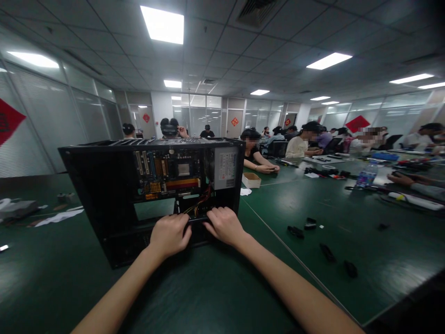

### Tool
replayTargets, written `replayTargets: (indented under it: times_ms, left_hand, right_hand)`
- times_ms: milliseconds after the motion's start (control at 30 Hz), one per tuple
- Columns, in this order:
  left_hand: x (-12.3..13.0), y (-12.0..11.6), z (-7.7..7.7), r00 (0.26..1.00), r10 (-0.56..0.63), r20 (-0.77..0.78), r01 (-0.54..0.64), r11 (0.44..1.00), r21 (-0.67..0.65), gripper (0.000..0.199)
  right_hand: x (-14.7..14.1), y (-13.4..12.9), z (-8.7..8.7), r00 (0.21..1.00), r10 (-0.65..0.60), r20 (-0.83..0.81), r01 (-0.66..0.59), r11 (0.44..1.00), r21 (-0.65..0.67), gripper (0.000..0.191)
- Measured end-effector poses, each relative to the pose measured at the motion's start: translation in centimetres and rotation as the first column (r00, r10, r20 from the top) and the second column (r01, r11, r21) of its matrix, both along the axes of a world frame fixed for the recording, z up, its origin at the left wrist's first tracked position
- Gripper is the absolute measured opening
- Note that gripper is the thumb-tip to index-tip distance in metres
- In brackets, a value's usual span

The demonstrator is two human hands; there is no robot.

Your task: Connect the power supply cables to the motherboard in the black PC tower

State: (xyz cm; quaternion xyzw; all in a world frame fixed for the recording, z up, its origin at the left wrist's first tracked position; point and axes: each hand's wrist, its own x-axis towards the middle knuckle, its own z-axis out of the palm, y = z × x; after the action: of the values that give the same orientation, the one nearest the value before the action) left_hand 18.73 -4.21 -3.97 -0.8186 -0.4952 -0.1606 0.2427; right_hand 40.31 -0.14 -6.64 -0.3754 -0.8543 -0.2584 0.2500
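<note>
A black computer case [95, 195] stands on the table, its open side facing me. Inside sit a motherboard [167, 169] with colored slots and a silver power supply [225, 168] at the upper right. My left hand [170, 235] has its fingers wrapped over a black bar [199, 219] low in the case's open side. Close beside it, my right hand [225, 225] grips the same bar, thumb underneath. Thin red and yellow cables [201, 204] hang behind the bar. My palms hide part of the lower case.
Small black parts [327, 253] lie scattered on the green table [274, 287] at right. A beige box [251, 180] stands beyond the case. A bottle [366, 175] is farther right; white paper [60, 216] lies left. Several people sit around the tables.
</note>
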Motion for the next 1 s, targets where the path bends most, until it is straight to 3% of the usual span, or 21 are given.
replayTargets:
  times_ms: [1000]
  left_hand:
    - [0.26, -0.29, 0.17, 1.0, 0.013, 0.02, -0.012, 0.999, -0.033, 0.023]
  right_hand:
    - [-0.14, -0.26, 0.12, 0.999, 0.001, -0.035, -0.003, 0.999, -0.04, 0.023]
